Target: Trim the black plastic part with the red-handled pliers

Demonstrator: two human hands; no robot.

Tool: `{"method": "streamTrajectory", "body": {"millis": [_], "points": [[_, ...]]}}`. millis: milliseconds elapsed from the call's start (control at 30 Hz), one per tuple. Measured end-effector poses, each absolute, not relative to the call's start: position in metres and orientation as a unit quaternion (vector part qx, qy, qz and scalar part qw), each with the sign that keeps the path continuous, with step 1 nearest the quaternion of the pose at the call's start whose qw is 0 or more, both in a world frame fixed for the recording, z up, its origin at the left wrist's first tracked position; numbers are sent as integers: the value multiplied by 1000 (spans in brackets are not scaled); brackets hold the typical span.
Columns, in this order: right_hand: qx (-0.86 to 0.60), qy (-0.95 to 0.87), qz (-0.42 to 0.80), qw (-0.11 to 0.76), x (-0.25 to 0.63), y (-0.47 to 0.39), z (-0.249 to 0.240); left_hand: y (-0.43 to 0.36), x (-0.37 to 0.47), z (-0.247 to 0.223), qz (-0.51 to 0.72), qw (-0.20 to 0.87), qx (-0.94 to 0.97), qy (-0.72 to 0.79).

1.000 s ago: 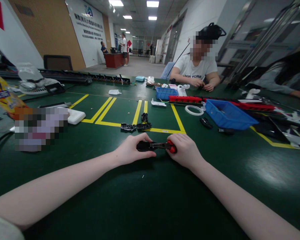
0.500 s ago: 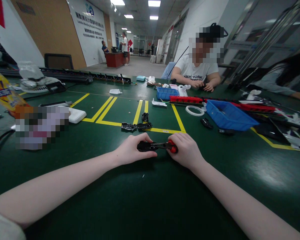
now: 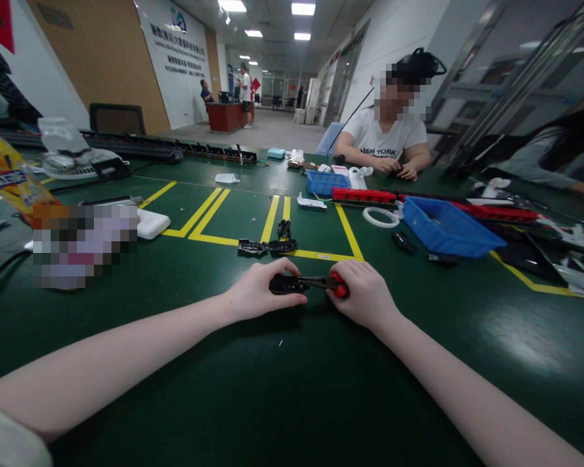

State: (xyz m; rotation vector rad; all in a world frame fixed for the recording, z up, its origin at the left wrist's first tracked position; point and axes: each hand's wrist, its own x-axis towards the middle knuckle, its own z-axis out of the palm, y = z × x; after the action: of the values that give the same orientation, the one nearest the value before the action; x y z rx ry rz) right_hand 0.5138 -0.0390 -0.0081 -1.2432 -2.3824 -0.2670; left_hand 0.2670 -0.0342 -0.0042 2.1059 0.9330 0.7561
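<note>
Thumb and fingers of the left grip [image 3: 255,287] pinch a black part [image 3: 286,285], while the right grip [image 3: 363,292] is closed around the red handles of pliers [image 3: 320,282], whose nose reaches the part's near end. The part, long and dark, is held low over the green counter [image 3: 292,395], half hidden by the fingers. Just beyond, three black pieces [image 3: 253,246] lie at a strip of yellow tape [image 3: 214,240]. A white ring [image 3: 381,225] and blue bin [image 3: 460,241] sit farther right, a co-worker [image 3: 384,136] across.
</note>
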Motion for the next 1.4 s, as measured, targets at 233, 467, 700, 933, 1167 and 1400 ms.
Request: {"method": "streamTrajectory", "body": {"millis": [233, 467, 700, 933, 1167, 1400], "points": [[-440, -867, -106, 209, 513, -38, -7, -34, 266, -5, 293, 353, 813, 358], [-436, -872, -98, 199, 512, -39, -8, -34, 267, -3, 287, 354, 815, 359], [-439, -872, -88, 196, 512, -40, -7, -33, 267, -4, 279, 379, 806, 359], [-440, -870, -91, 201, 513, -41, -8, -34, 268, -2, 280, 385, 800, 365], [-438, -872, -87, 201, 512, -41, -6, -34, 267, -2, 275, 351, 824, 349], [-440, -874, -81, 190, 512, -41, -5, -36, 266, -3, 259, 305, 846, 351]]}}
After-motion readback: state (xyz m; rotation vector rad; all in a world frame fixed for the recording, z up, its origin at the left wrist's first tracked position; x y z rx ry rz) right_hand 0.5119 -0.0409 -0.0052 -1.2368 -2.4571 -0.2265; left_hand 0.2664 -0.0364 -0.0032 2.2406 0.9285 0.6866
